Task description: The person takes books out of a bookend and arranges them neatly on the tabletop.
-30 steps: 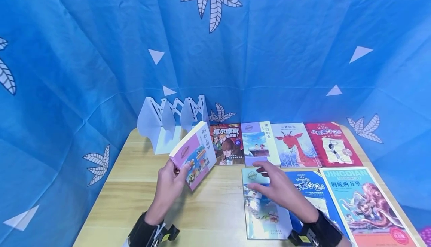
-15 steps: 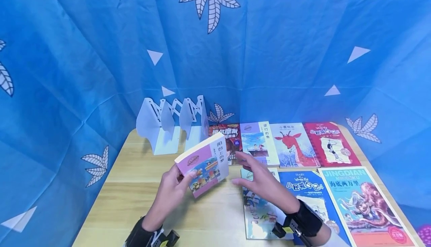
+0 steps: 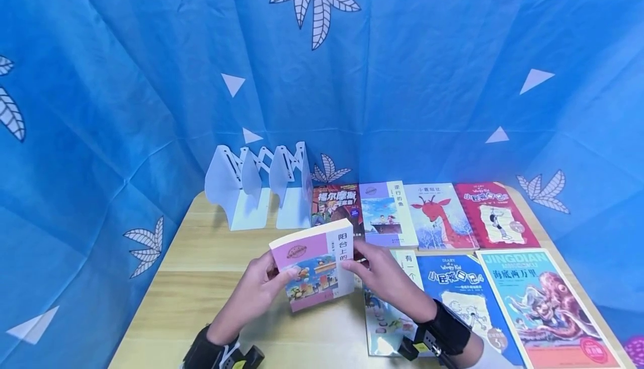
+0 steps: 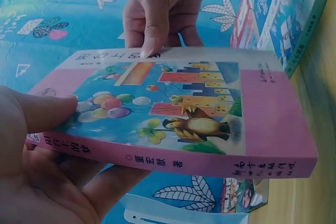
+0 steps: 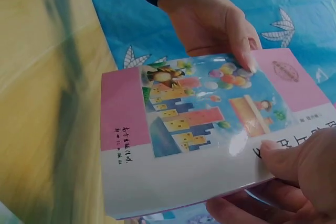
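A pink and white paperback book [image 3: 314,268] is held tilted above the table, its front cover facing up toward me. My left hand [image 3: 259,282] grips its left, spine side, thumb on the cover and fingers behind. On the opposite edge my right hand [image 3: 384,271] pinches the white strip, thumb on top, fingers underneath. In the left wrist view the pink spine [image 4: 173,158] faces the camera. The right wrist view shows the cover picture of balloons and buildings [image 5: 194,108] between both hands. Fingers behind the book are partly hidden.
A white expandable bookend rack [image 3: 259,190] stands at the back left of the wooden table [image 3: 201,279]. Several books lie flat on the right, including a giraffe book [image 3: 443,218], a red book [image 3: 498,218], a blue book [image 3: 453,279] and an octopus book [image 3: 548,307].
The book has moved right and toward me, turning more face-on, in my left hand. My right hand has come left from above the lying books and taken hold of its right edge.
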{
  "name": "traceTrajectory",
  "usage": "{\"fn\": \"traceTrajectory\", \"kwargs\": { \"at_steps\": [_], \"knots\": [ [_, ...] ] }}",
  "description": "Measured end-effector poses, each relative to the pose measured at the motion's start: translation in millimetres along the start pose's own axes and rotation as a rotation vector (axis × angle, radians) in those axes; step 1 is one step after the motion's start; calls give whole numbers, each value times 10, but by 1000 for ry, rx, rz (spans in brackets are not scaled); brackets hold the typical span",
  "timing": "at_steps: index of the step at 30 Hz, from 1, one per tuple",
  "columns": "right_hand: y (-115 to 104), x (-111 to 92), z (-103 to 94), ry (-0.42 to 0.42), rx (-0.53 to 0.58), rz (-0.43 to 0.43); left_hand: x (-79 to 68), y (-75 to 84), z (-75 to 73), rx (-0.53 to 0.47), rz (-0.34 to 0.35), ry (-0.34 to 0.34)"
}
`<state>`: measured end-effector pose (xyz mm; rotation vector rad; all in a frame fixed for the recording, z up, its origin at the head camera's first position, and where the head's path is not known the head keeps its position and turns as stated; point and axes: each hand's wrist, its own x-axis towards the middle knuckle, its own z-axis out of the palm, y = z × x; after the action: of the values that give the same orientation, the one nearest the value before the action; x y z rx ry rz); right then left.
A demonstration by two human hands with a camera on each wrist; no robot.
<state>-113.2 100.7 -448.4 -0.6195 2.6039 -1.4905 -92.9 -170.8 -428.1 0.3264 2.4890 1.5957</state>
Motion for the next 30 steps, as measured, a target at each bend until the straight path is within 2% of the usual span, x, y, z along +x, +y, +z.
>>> {"fn": "traceTrajectory", "kwargs": {
  "at_steps": [5,12,20,25,28,30],
  "knots": [
    [-3,-18,35,11,-4,-20,23,-8,-20,-9,-10,-6],
    [-18,-56,77,-17,3,-7,33,14,2,-70,-96,24],
    [-40,-76,109,-105,143,59,67,-36,6,-186,-96,25],
    [-49,-64,113,-58,172,70,85,-58,12,-232,-119,34],
    [-22,-59,142,-52,230,108,110,-73,17,-237,-151,43],
    [0,-59,176,-53,283,137,133,-88,21,-224,-164,73]
  ]
}}
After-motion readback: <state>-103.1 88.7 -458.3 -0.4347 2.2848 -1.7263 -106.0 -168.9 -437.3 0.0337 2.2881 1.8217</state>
